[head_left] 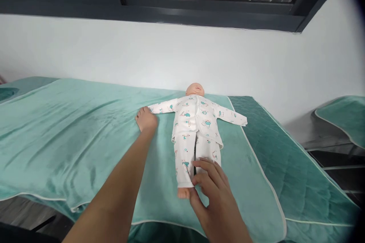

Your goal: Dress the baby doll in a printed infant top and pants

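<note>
A baby doll (pixel 196 121) in white printed pyjamas lies on its back on a green blanket (pixel 85 136), arms spread, head toward the wall. My left hand (pixel 146 119) rests on the blanket at the end of the doll's left-side sleeve, fingers curled down at the cuff. My right hand (pixel 212 186) lies over the doll's lower legs, fingers stretched flat on the trouser leg, thumb beside a bare foot (pixel 183 193).
The blanket covers a table whose front edge (pixel 159 224) runs below my arms. A darker green quilted cover (pixel 285 167) shows to the right. A white wall and a dark window frame stand behind. Another green-covered surface (pixel 345 117) sits at far right.
</note>
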### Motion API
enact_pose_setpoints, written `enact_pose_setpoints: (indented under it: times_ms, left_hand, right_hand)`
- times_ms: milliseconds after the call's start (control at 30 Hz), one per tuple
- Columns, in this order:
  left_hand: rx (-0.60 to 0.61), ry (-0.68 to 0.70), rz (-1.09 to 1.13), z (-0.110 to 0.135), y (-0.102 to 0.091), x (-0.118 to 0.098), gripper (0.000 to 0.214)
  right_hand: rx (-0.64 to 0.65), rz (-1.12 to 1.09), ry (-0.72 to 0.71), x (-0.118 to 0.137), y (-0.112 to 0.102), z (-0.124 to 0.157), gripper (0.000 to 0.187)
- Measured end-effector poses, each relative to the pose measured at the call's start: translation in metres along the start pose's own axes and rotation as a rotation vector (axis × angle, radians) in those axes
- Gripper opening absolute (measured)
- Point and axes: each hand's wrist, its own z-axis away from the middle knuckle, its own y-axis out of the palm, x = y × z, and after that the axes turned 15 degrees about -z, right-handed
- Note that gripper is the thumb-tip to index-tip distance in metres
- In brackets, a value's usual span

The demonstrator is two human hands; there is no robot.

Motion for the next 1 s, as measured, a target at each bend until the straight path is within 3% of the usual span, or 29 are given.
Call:
enact_pose_setpoints:
  times_ms: [133,267,333,467,600,767,900,1000]
  left_hand:
    - [0.013,-0.005,-0.016,0.001,-0.001,0.000,0.036]
    - [0.007,0.002,-0.010,0.001,-0.001,0.000,0.037]
    - [0.005,0.007,-0.008,0.000,0.000,0.000,0.036]
    - [0.005,0.008,-0.023,0.000,0.000,0.000,0.035]
    - [-0.011,0.012,-0.025,0.000,-0.001,0.000,0.035]
    - [-0.009,0.004,-0.025,-0.001,-0.001,0.001,0.036]
    - [-0.015,0.009,-0.039,0.000,-0.001,0.001,0.035]
    - [-0.026,0.013,-0.045,0.000,-0.001,0.000,0.033]
  right_hand:
    - [0.036,0.102,-0.014,-0.015,0.004,0.012,0.011]
    - [0.116,0.059,-0.076,-0.027,-0.010,0.012,0.005]
    - [0.086,-0.029,-0.030,-0.034,-0.022,0.003,0.003]
    - [-0.057,-0.076,0.060,-0.054,-0.037,-0.034,0.023]
    - [-0.017,0.005,-0.017,-0.074,-0.028,-0.068,0.038]
    - [0.019,0.031,-0.188,-0.092,-0.014,-0.075,0.026]
    - [-0.058,0.034,-0.193,-0.093,-0.011,-0.076,0.030]
    - [-0.011,0.128,-0.175,-0.087,-0.008,-0.089,0.033]
